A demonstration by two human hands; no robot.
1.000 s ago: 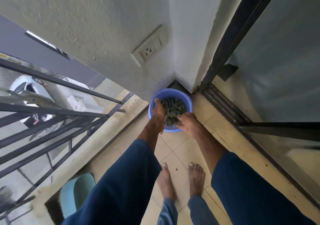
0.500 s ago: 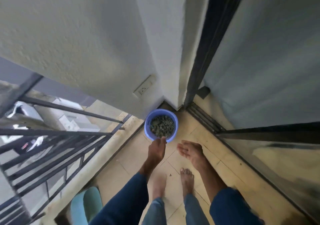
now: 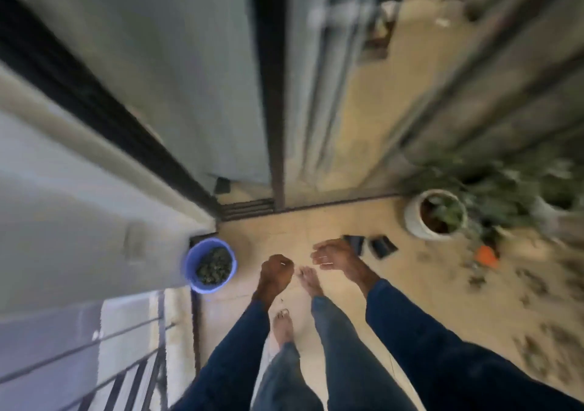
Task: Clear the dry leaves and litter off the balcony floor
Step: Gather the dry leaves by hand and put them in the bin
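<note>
Beige balcony tiles [image 3: 252, 230] fill the lower half of the blurred head view, hemmed by a dark sliding-door track at the top and a railing [image 3: 126, 376] at the lower left. Tucked in the corner by the wall sits a blue bucket [image 3: 192, 271], its inside heaped with dark dry leaves [image 3: 213, 265]. Off to the right, near a white plant pot [image 3: 414, 224], a wide scatter of dry leaves and litter [image 3: 543, 331] lies on the floor, with an orange scrap [image 3: 486, 256] among it and two dark flat objects [image 3: 380, 246] closer in; what those are I cannot tell.

Both hands hang in the air above the floor, apart from the bucket. The left hand [image 3: 276, 271] is curled into a loose fist; whether anything sits inside that grip cannot be made out. The right hand [image 3: 335, 257] is spread, fingers relaxed, holding nothing visible.

The relation that matters: the remaining litter lies to the person's right, on the far side from the bucket, spreading along the floor toward the right edge. The right hand is clearly the nearer one to it, while the left is nearer the bucket. My judgement is that the next gather falls to the right hand first, with a carry back across the body to the bucket.
</note>
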